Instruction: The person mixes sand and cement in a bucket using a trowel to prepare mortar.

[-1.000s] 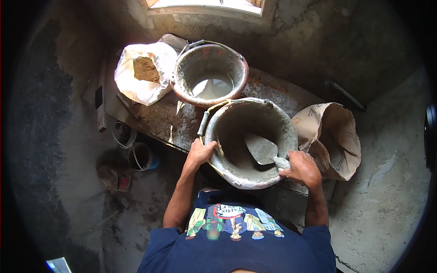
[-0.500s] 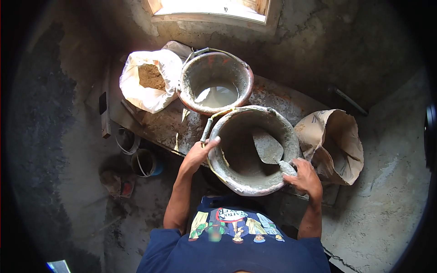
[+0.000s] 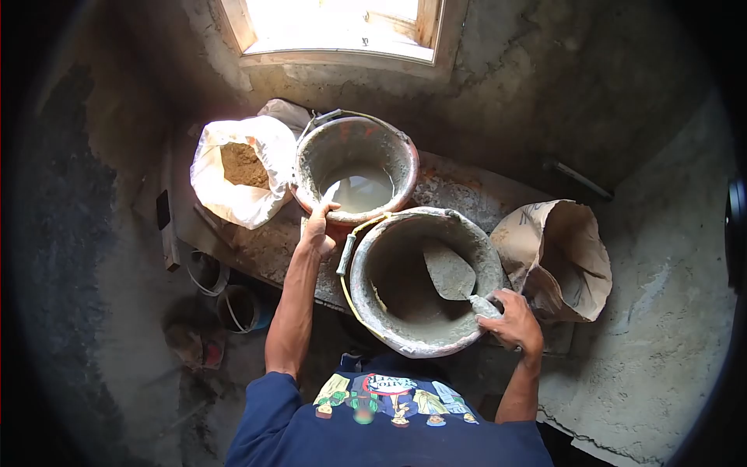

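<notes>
My right hand [image 3: 513, 321] is closed round the mortar-caked handle of a trowel [image 3: 451, 274], at the right rim of the near bucket [image 3: 366, 319]. The trowel's blade points into this bucket, which has grey mortar on its walls and a shadowed bottom. Further off, my left hand [image 3: 317, 227] is at the front-left rim of a second bucket [image 3: 405, 183], its fingers bent over the edge. Cloudy water [image 3: 366, 192] lies in that bucket and reflects the light. The near bucket's wire handle with its grip [image 3: 345, 257] hangs down on the left side.
A white sack of sand [image 3: 214, 175] stands left of the far bucket, and an open paper bag [image 3: 595, 265] is at right. Both buckets rest on a stained board [image 3: 459, 183]. Two small pails [image 3: 208, 272] sit lower left. A bar [image 3: 583, 180] lies by the wall.
My left hand has left the near bucket's left rim and moved forward to the far bucket's rim. My right hand stays on the trowel. The view has shifted slightly.
</notes>
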Demonstrator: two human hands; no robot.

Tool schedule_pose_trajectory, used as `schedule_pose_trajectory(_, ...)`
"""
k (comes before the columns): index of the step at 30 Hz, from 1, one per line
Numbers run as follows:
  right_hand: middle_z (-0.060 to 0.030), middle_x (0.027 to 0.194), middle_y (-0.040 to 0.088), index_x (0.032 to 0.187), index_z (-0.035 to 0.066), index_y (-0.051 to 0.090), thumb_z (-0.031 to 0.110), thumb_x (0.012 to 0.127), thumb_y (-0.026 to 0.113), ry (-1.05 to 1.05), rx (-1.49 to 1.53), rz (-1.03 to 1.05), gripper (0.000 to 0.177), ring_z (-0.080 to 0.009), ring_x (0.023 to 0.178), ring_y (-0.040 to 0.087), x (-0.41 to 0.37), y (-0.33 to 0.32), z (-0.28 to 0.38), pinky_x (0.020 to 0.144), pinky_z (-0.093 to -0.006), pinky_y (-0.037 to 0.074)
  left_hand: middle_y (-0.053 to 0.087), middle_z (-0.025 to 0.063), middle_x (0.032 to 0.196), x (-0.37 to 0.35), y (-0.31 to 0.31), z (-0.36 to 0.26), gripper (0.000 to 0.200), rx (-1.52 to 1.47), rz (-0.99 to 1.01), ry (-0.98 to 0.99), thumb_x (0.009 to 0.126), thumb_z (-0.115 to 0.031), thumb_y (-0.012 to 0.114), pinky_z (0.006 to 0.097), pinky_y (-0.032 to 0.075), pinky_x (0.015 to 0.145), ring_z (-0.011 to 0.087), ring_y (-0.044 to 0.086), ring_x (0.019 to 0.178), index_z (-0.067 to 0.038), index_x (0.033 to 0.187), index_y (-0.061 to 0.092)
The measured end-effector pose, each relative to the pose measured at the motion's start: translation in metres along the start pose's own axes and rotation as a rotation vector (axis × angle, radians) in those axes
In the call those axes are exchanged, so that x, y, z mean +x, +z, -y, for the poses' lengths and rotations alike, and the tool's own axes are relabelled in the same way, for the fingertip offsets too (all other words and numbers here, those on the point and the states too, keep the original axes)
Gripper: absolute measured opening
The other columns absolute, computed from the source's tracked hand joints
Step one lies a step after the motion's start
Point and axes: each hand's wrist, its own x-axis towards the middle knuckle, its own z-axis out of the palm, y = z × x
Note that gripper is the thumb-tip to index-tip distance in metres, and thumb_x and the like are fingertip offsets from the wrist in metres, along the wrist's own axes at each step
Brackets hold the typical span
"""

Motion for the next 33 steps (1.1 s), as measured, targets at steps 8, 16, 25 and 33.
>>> schedule_pose_trajectory(8,-0.0207,0.113,0.054,0.109,0.005,0.057,0.032,0.067,0.074,0.176,-0.017,0.090,0.053,-0.0374,0.109,0.049,-0.001,0.009,-0.008,0.096,-0.0398,0.039,0.054,0.0231,0.111,0.022,0.026,-0.005,0.040,-0.032,0.015,0.107,0.078,-0.015,0.057,0.0473,0.049,0.094,0.0357,0.056,0.105,0.006,0.110,0.046)
schedule_pose_trajectory(16,-0.0214,0.113,0.055,0.108,0.005,0.059,0.032,0.067,0.076,0.025,-0.071,0.011,0.052,-0.0369,0.109,0.050,-0.011,0.022,-0.025,0.097,-0.0393,0.039,0.053,0.0233,0.113,0.068,0.043,-0.009,0.042,-0.055,0.053,0.208,0.079,-0.016,0.053,0.0508,0.049,0.093,0.0364,0.056,0.104,0.008,0.113,0.043)
schedule_pose_trajectory(25,-0.0210,0.107,0.056,0.106,0.002,0.058,0.032,0.068,0.075,0.136,0.026,0.047,0.052,-0.0377,0.104,0.051,0.002,0.008,0.019,0.092,-0.0407,0.041,0.056,0.0211,0.116,0.019,0.048,-0.023,0.072,0.161,-0.042,-0.006,0.079,-0.051,0.063,0.0507,0.044,0.092,0.0386,0.058,0.098,-0.002,0.129,0.043)
schedule_pose_trajectory(33,-0.0206,0.108,0.056,0.106,0.001,0.060,0.033,0.068,0.075,-0.006,-0.010,0.083,0.052,-0.0367,0.108,0.050,0.019,0.012,0.025,0.095,-0.0400,0.039,0.064,0.0066,0.101,-0.120,0.001,0.012,0.054,0.830,-0.046,0.302,0.092,-0.049,0.046,0.0321,0.044,0.085,0.0165,0.060,0.093,-0.002,0.118,0.057)
